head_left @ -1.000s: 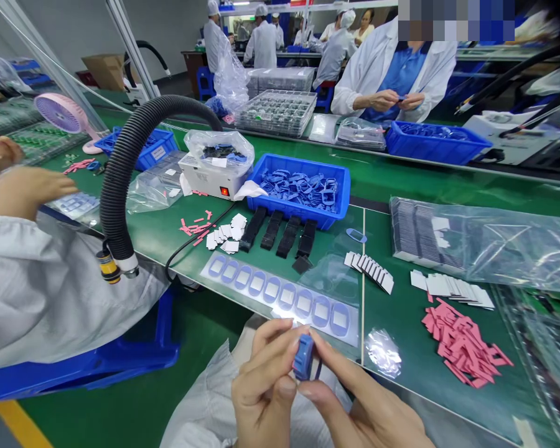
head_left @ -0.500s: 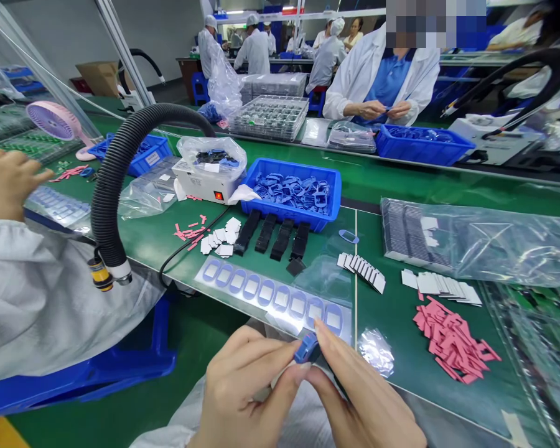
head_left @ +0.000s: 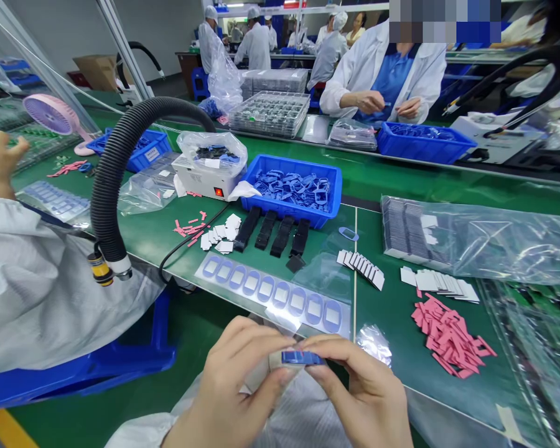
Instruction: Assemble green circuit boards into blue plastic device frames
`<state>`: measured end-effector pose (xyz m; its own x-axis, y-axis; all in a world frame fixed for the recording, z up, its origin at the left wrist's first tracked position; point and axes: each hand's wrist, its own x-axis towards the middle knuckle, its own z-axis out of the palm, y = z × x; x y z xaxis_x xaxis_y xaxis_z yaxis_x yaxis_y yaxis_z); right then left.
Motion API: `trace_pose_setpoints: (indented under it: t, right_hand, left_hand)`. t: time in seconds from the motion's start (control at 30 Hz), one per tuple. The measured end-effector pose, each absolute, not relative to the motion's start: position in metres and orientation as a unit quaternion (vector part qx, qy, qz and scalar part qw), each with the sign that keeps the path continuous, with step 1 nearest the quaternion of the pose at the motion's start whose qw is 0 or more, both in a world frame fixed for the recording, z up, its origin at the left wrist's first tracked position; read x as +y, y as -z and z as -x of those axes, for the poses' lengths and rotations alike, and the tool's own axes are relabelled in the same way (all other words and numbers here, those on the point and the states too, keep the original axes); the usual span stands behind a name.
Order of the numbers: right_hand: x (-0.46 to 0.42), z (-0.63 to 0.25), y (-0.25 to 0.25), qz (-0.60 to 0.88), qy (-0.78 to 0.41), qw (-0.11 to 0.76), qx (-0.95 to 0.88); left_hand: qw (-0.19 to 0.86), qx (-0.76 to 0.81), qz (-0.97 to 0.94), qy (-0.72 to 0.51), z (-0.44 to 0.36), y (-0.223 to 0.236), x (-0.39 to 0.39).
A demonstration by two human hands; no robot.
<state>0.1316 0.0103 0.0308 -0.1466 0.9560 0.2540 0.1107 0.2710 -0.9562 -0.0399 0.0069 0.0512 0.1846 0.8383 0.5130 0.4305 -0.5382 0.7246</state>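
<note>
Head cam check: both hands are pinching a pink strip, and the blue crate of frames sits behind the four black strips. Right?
Not a pink strip: the head view shows the left hand and right hand pinching a blue plastic part. The blue crate does sit behind the four black strips.

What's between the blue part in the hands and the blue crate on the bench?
Two things, both lying flat on the bench: first the sheet of blue oval frames, then the black strips right in front of the blue crate. The blue part is pinched between the left hand and right hand.
</note>
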Motion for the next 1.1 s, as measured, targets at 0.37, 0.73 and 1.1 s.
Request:
trace_pose_setpoints:
  t: [0.37, 0.73, 1.1]
  right_hand:
    - [0.007, -0.131, -0.028, 0.41, -0.329, 0.463, -0.714]
    - [0.009, -0.132, -0.024, 0.452, -0.23, 0.467, -0.725]
    - [0.002, -0.136, -0.027, 0.491, -0.403, 0.487, -0.599]
  left_hand:
    - [0.302, 0.404, -0.712, -0.49, 0.037, -0.041, 0.007]
    - [0.323, 0.423, -0.717, -0.451, 0.041, -0.04, 0.009]
    - [0.352, 0.465, -0.616, -0.53, 0.025, -0.036, -0.001]
